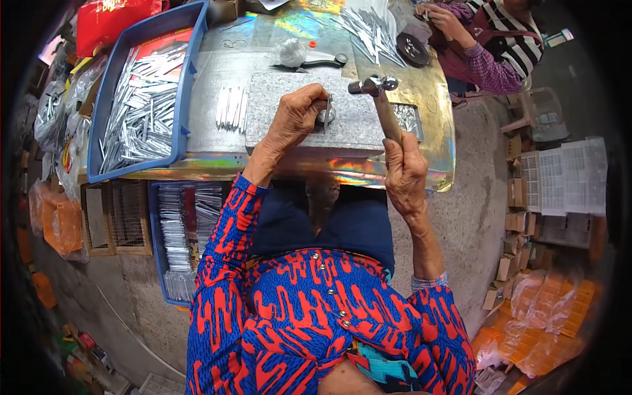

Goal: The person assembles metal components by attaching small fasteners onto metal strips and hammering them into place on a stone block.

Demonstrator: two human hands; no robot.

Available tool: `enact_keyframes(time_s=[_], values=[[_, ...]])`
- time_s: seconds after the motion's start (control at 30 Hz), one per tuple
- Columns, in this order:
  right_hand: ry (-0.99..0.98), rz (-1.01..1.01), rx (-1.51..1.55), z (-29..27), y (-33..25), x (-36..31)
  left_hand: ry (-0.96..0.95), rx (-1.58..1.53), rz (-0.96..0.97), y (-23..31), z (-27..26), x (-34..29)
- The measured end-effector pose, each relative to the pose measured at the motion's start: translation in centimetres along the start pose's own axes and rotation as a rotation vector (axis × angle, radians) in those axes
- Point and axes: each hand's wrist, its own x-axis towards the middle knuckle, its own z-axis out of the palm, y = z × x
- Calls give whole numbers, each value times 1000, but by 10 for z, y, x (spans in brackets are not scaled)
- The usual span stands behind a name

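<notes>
My left hand [299, 117] is closed, pinching a slim metal piece [328, 110] against a small round metal block [322, 118] on a speckled grey stone slab [359, 128]. Its fingers partly cover the round block. In my right hand [406, 174] is a ball-peen hammer [387, 117], gripped by its wooden handle, the shiny head raised above the slab's right side. Left of the slab lies a neat row of slim silver metal pieces [232, 109]. A shallow container of tiny metal parts [408, 117] sits beyond the hammer handle.
A blue tray [187, 99] heaped with metal pieces stands at the left; another blue crate [158, 227] with stacked pieces is below. At the back are a dark-handled tool [322, 64], a metal pile [372, 33] and a black roll [413, 50]. Another person [487, 49] sits at far right.
</notes>
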Motion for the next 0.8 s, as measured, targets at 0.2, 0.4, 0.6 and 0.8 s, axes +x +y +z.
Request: enact_keyframes(time_s=[0.2,0.4,0.6,0.8], values=[[-192,723,802,10,22,-19,-20,-77,-137,8,-1,3],[-271,704,790,15,29,-31,46,-447,-407,1,-5,4],[-223,299,-205,-6,41,-19,103,-770,-497,3,-9,4],[-68,211,312,15,12,24,58,-912,-565,17,-6,1]])
